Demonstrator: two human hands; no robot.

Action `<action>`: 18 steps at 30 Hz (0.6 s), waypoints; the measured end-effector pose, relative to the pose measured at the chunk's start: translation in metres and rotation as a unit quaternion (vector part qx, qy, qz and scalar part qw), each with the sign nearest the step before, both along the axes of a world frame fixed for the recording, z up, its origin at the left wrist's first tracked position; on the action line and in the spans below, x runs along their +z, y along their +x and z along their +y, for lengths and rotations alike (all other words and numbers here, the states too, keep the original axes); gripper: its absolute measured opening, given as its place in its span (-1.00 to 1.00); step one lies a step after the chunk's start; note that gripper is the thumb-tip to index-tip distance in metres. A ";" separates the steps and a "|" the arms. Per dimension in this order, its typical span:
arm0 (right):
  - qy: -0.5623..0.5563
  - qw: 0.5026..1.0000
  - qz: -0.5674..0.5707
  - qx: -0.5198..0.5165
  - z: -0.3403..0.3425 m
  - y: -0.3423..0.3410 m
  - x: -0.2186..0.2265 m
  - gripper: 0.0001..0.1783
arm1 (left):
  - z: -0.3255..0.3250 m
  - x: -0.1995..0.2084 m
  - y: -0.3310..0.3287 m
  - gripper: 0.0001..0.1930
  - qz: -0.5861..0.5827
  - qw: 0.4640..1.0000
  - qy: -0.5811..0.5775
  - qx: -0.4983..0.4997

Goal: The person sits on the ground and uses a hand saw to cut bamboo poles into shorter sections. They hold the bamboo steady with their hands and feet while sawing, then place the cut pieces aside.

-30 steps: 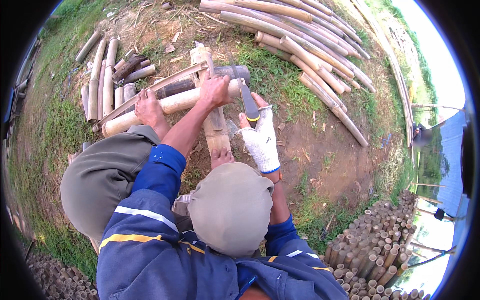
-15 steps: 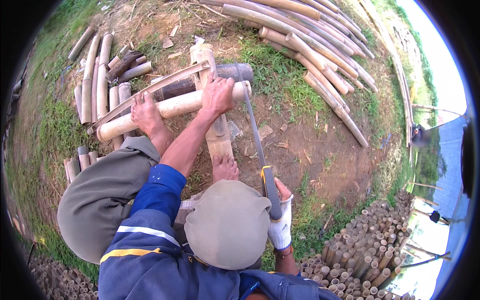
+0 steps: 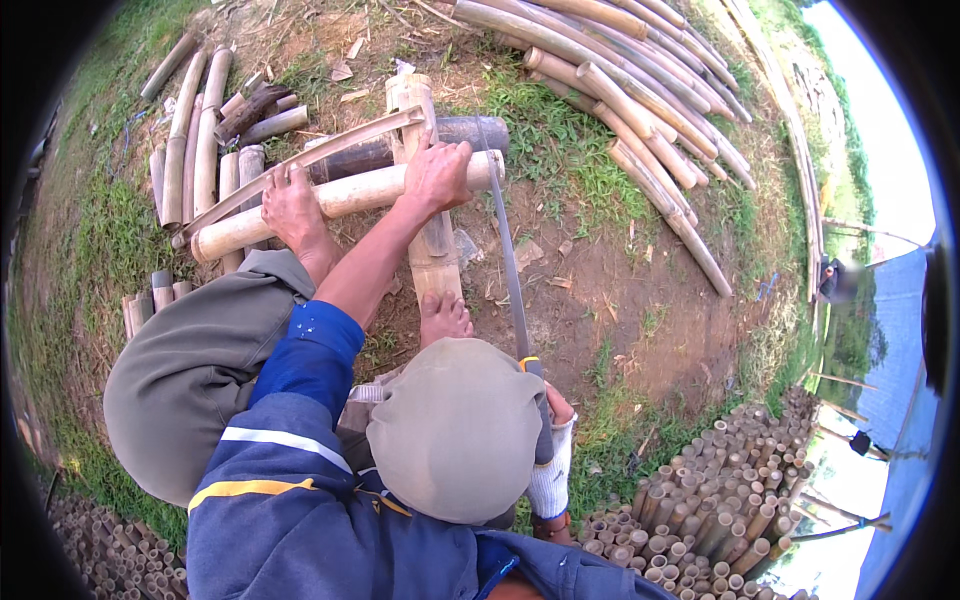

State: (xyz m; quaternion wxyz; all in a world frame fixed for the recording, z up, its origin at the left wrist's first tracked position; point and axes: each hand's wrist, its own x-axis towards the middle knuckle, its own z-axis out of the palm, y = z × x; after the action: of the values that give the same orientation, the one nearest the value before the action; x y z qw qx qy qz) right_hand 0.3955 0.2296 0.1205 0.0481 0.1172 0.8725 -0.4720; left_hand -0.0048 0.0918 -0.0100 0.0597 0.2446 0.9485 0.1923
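Drawn back beside the knee [image 3: 455, 430], the gloved right hand [image 3: 562, 440] grips the saw [image 3: 513, 275], apparently late in a pull; the left hand [image 3: 438, 178] curls its fingers over the bamboo pole [image 3: 360, 195], overhanging the right edge of its support [image 3: 433, 242].

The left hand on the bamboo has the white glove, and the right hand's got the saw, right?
Not quite: the head view shows the white glove on the right hand, which holds the saw. The left hand on the bamboo is bare.
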 end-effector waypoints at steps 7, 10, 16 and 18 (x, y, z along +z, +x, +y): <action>0.019 0.981 0.193 -0.018 0.005 -0.190 -0.059 -0.34 | 0.005 -0.006 0.008 -0.46 0.031 0.999 0.026 0.012; -0.079 0.981 0.174 -0.017 -0.007 -0.228 -0.051 -0.35 | 0.003 0.003 0.001 -0.42 0.015 1.000 0.009 0.004; 0.008 0.993 0.107 -0.048 -0.009 -0.073 -0.059 -0.23 | -0.005 0.005 0.016 -0.50 0.004 1.000 -0.006 -0.030; -0.026 0.999 -0.005 -0.039 -0.006 -0.042 -0.033 -0.27 | -0.008 0.000 0.021 -0.52 0.017 1.000 0.007 -0.019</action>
State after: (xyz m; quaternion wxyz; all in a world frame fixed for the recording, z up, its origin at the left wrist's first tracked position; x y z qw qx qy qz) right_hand 0.3537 0.2232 0.0879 0.0369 0.1520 0.8542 -0.4958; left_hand 0.0160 0.0835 -0.0100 0.0452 0.2666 0.9431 0.1936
